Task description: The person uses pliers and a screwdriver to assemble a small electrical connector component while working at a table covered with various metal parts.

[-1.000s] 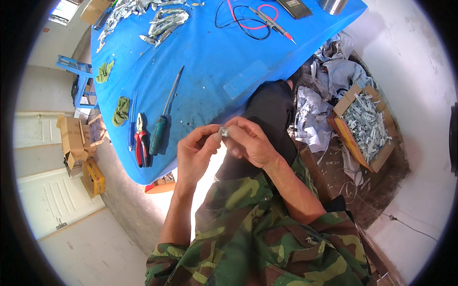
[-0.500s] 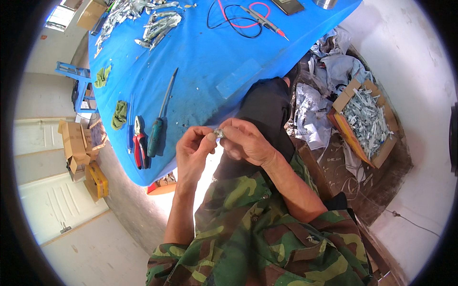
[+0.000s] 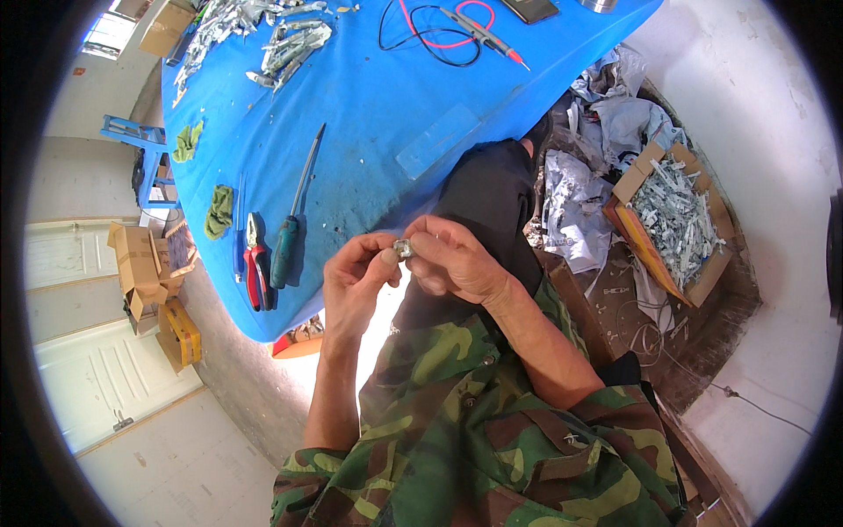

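Between my two hands, over my lap at the table's near edge, is a small silvery metal piece [image 3: 403,249]; its exact kind is too small to make out. My left hand [image 3: 358,272] pinches it from one side with thumb and forefinger. From the other side my right hand [image 3: 452,262] grips it, fingers curled. On the blue-covered table [image 3: 369,158], left of my hands, lie a green-handled screwdriver [image 3: 285,252], red-handled pliers [image 3: 256,268] and a thin blue tool [image 3: 239,228].
Crumpled silvery strips [image 3: 294,48] lie at the table's far left, near green cloths [image 3: 219,212]. Test leads [image 3: 479,33] rest at the back. An open carton [image 3: 650,162] full of metal strips stands on the right, beside grey plastic bags [image 3: 571,211]. Cardboard boxes [image 3: 133,259] are at left.
The small metal piece has turned slightly between my fingers, showing a paler face. Both hands stay in nearly the same place.
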`<action>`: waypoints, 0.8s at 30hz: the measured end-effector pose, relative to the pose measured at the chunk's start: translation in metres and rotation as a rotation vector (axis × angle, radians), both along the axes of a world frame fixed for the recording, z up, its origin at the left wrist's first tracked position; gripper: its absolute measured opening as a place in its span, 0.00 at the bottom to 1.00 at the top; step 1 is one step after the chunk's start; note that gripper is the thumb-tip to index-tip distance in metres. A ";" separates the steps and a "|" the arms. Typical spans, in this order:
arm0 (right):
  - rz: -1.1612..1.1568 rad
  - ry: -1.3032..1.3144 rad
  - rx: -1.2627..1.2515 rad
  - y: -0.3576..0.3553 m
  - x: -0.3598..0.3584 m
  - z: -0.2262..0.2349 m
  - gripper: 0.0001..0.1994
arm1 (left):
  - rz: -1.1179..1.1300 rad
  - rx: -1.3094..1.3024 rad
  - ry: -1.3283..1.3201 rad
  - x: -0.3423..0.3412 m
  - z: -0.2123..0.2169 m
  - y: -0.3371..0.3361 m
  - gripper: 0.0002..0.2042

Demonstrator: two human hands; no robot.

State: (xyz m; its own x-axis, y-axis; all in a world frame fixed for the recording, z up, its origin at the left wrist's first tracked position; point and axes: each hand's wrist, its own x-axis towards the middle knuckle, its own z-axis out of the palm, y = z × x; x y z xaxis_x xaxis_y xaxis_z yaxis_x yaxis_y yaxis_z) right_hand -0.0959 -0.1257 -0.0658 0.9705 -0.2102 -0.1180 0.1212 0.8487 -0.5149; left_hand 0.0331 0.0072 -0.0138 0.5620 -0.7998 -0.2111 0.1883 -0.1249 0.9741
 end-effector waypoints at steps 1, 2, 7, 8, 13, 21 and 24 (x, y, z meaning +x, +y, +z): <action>0.002 -0.007 0.010 0.000 0.000 -0.001 0.12 | -0.001 0.008 0.006 0.000 0.000 0.000 0.09; -0.001 -0.015 0.019 0.000 0.000 -0.001 0.12 | -0.002 0.016 0.012 0.000 -0.001 0.000 0.09; -0.004 -0.040 0.078 0.000 0.000 -0.001 0.12 | -0.041 -0.016 0.000 -0.001 -0.004 0.000 0.13; 0.004 -0.044 0.090 0.000 0.000 -0.001 0.12 | -0.054 -0.020 -0.002 0.000 -0.004 -0.001 0.13; 0.009 -0.031 0.119 0.000 -0.001 -0.001 0.12 | -0.052 -0.002 -0.007 -0.002 -0.002 0.000 0.13; -0.066 -0.045 0.094 0.005 0.001 -0.004 0.10 | 0.000 0.007 -0.041 -0.011 0.000 -0.002 0.12; -0.080 -0.032 0.116 0.005 0.003 -0.005 0.10 | 0.030 0.037 -0.096 -0.015 -0.001 -0.001 0.12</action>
